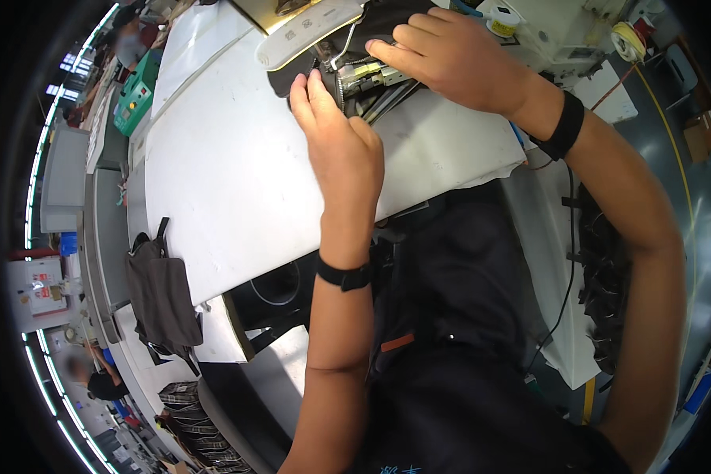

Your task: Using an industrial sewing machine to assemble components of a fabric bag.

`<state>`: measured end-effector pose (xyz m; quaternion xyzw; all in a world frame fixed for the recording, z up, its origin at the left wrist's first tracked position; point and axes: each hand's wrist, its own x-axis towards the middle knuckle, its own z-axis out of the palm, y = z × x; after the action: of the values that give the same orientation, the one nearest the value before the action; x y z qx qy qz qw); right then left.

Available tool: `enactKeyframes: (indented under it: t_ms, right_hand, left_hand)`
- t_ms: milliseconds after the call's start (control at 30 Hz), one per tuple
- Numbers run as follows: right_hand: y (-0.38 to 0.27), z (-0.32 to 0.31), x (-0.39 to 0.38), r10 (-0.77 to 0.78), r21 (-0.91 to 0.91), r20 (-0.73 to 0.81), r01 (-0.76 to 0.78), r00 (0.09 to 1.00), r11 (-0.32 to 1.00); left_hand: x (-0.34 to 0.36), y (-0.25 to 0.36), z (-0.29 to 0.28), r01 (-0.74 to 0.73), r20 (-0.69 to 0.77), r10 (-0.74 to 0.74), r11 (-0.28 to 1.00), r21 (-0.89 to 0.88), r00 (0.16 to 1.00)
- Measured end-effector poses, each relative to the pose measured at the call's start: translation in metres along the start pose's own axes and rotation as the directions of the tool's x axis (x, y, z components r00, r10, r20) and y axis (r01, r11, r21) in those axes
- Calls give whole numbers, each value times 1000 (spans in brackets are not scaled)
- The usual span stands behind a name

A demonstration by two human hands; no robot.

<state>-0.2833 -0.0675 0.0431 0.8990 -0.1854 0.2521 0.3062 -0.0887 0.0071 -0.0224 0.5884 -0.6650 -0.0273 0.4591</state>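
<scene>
A dark fabric piece (387, 21) lies under the sewing machine's head, around the metal presser and guide parts (363, 77). A toothed strip like a zipper (340, 91) runs along its near edge. My left hand (336, 146) lies with fingers stretched out, the fingertips touching the fabric's near left edge; its thumb is apart from them. My right hand (470, 63) is on the far right side of the metal parts, its fingers curled down onto the fabric. Its fingertips are partly hidden. The pale machine arm (308, 33) crosses above the fabric.
The white worktable (229, 189) curves around me. A dark grey bag (162, 292) hangs at its left edge. A yellow thread cone (628, 41) stands at the far right. A black cable (570, 261) hangs on the right. Other people (107, 383) are in the left background.
</scene>
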Motion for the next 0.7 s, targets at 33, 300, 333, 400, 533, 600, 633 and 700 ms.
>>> enactKeyframes:
  t_ms: [33,300,333,400,533,600,633,700]
  right_hand:
    - [1,2,0,-6,14,-12,6,1000,1000]
    - [-7,22,-9,-48,-11,-178,47,983,999]
    - [-10,22,-10,-36,-12,-149,35,988,999]
    - [-16,19,-12,77,52,-96,-72,992,996]
    - [-45,12,-11,253,59,-237,-246,938,967]
    - [-70,16,-5,497,357,-365,-374,787,856]
    - [-84,23,3,632,529,-374,-403,679,747]
    - [-109,33,13,823,814,-10,-473,568,337]
  left_hand:
    - [2,3,-10,-54,42,50,994,95,998]
    - [5,19,-37,-161,84,146,966,202,986]
    - [4,18,-35,-180,77,168,963,203,983]
    - [2,14,-35,-176,65,168,972,158,984]
    - [-1,7,-37,-122,89,114,988,99,990]
    - [-3,4,-38,-133,62,130,990,48,990]
    - [-5,4,-39,-137,76,133,989,54,988]
    - [-7,3,-44,-67,74,73,994,-85,995]
